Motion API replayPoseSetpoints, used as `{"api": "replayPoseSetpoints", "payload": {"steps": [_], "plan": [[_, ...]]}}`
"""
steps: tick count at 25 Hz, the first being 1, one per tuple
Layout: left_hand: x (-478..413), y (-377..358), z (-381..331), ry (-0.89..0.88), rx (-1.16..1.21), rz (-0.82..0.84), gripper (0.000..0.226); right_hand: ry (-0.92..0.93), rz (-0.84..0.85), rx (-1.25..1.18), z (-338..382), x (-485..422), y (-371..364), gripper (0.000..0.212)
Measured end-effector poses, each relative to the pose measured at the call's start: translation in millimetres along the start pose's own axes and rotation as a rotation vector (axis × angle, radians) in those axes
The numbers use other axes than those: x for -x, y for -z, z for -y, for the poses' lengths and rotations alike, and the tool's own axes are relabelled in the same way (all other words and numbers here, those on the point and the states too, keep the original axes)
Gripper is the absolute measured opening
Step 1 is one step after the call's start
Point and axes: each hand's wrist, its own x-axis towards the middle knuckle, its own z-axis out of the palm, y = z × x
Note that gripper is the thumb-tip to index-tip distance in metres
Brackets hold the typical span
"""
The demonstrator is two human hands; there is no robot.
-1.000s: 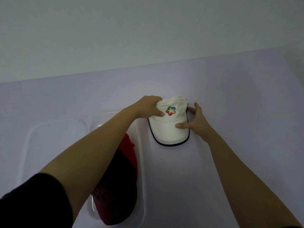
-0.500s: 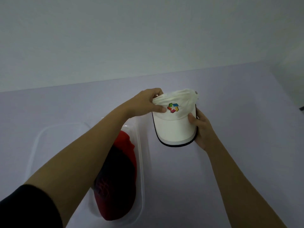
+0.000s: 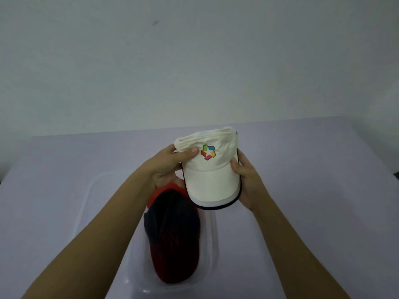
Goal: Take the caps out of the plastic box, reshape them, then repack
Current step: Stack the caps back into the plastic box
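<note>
Nearest to the camera, below and behind both grips: two bare forearms reaching forward, and between them the clear plastic box [image 3: 90, 203] on the pale lilac table [image 3: 323, 190]. Inside the box, right under the left wrist and forearm: a red cap [image 3: 172, 238], dark in the shade, lying long-ways with one bright red edge showing close under the left palm. Partly hidden by the left arm, so its full outline not visible.

Farther on, held up in the air between the two grips: a white cap [image 3: 212, 171] with a dark-edged brim and a coloured logo [image 3: 208, 152] on the front. Brim pointing toward the camera and hanging over the far right part of the box, crown crumpled and folded at the far side.

Left hand [image 3: 170, 165]: closed on the crown's left side, thumb pressed on the front cloth just beside the logo, other fingers behind the fabric. Right hand [image 3: 246, 180]: closed on the brim's right edge, thumb on top near the seam, fingers underneath, palm along the side of the brim.

Beyond the grips: the far edge of the table, then a plain grey-white wall [image 3: 194, 61].
</note>
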Motion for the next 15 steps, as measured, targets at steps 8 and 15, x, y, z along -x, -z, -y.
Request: {"api": "replayPoseSetpoints", "payload": {"steps": [8,15], "plan": [[32,54,-11,0.033,-0.017,0.008,0.051,-0.169,0.138,0.022,-14,-5,-46,0.045],[19,107,-20,-0.102,-0.182,-0.061,0.054,-0.195,0.0,0.507,-43,-34,-62,0.101]]}}
